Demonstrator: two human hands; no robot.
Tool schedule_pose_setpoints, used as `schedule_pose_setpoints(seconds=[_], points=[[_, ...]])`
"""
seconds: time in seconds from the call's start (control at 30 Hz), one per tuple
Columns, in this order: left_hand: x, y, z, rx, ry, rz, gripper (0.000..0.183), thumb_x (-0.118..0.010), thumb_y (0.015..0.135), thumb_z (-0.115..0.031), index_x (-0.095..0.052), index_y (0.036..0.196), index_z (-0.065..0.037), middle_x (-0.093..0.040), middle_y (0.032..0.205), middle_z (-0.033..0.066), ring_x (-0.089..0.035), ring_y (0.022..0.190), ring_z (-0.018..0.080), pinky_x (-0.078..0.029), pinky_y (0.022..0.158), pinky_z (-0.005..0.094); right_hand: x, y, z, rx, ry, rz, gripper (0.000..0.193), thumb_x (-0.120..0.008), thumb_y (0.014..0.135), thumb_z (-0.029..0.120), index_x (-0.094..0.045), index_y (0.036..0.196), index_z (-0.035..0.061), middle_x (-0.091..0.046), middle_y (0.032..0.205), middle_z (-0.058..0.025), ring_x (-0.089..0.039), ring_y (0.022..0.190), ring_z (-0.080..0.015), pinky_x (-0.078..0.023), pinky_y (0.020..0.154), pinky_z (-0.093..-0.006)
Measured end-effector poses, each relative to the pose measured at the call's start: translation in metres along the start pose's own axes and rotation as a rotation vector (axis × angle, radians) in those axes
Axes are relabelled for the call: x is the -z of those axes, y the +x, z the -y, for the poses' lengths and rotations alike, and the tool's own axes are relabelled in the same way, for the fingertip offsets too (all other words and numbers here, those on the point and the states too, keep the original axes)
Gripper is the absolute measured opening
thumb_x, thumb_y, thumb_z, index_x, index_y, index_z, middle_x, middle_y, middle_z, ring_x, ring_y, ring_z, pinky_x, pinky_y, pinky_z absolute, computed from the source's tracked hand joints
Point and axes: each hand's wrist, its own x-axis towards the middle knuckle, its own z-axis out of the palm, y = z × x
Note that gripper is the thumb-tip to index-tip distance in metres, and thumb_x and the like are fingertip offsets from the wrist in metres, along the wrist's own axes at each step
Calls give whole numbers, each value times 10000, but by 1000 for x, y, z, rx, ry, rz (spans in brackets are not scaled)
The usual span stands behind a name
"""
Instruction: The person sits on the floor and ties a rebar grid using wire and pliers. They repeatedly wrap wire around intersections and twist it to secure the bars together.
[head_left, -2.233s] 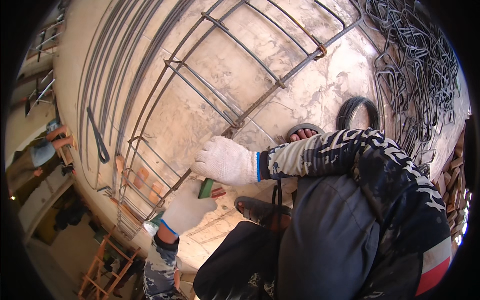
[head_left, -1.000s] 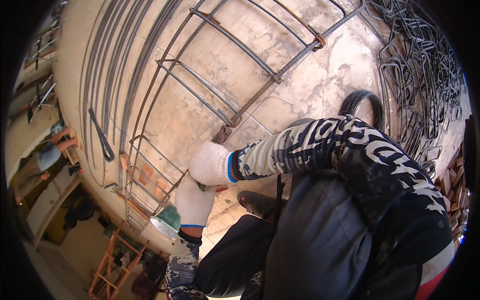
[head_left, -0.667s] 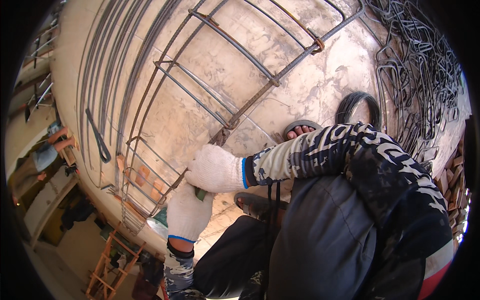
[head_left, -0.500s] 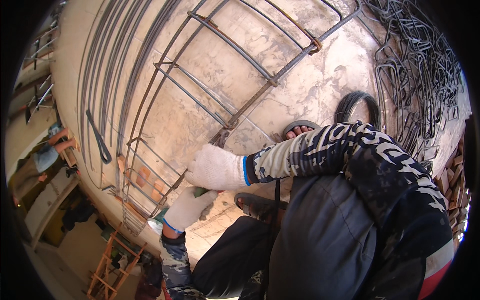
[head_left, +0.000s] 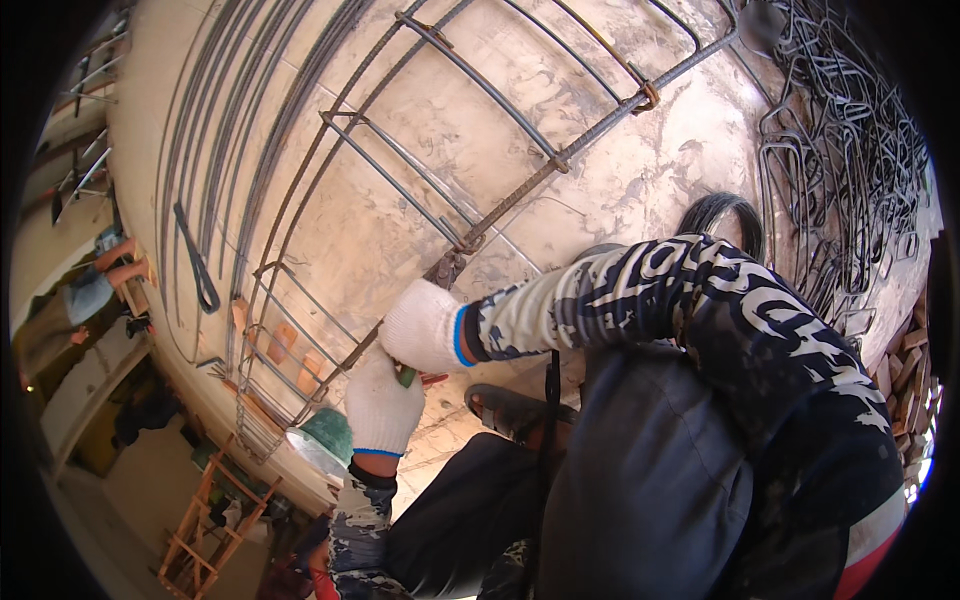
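- The right hand [head_left: 422, 326], in a white glove, is wrapped over the near long bar of the steel cage [head_left: 515, 202]; its fingers look curled, though what they grip, bar or tool, is hidden by the palm's back.
- The left hand [head_left: 384, 402], also gloved, sits just below and touches it. Its fingers are curled round toward the bar, and a short green handle [head_left: 406, 376] shows between the two gloves; which hand grips it I cannot tell.
- Red handles [head_left: 434, 379] poke out just right of the left hand; whether held or lying there is unclear.
- The cage lies on the floor [head_left: 620, 190], slanting from upper right to lower left, its cross pieces spaced along the long bars. Lying flat likely keeps it steady under both hands.
- The hands probably meet at one spot so that one steadies while the other works; the gloves likely guard against rough steel.
- The body crouches, a bent knee [head_left: 640, 440] near the right forearm, which keeps the bar low and within reach.
- A wire coil [head_left: 722, 205] rests beyond that forearm, perhaps left there to be handy.
- Bent loops [head_left: 860, 150] are heaped at upper right and straight bars [head_left: 287, 110] lie at upper left, seemingly sorted by shape.
- Small wood blocks [head_left: 283, 343] lie by the cage's far end.
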Motion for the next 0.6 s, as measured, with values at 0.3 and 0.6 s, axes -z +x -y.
schedule_pose_setpoints(seconds=[0.3,0.6], points=[[-12,20,44,341,-1218,936,364,-816,1019,-270,-705,1221,11,-761,922,108,-769,857,219,-609,745,387,-3,-22,5,107,-64,-5,124,-850,720,229,-832,802,138,-791,759,-81,-822,800,-323,-614,667,-450],[-9,5,15,-57,-188,251,528,-889,867,-297,-706,1235,35,-777,938,154,-773,811,321,-597,754,443,-22,-9,4,31,-45,-106,192,-841,754,263,-791,869,118,-779,808,-81,-801,817,-339,-610,712,-465]])
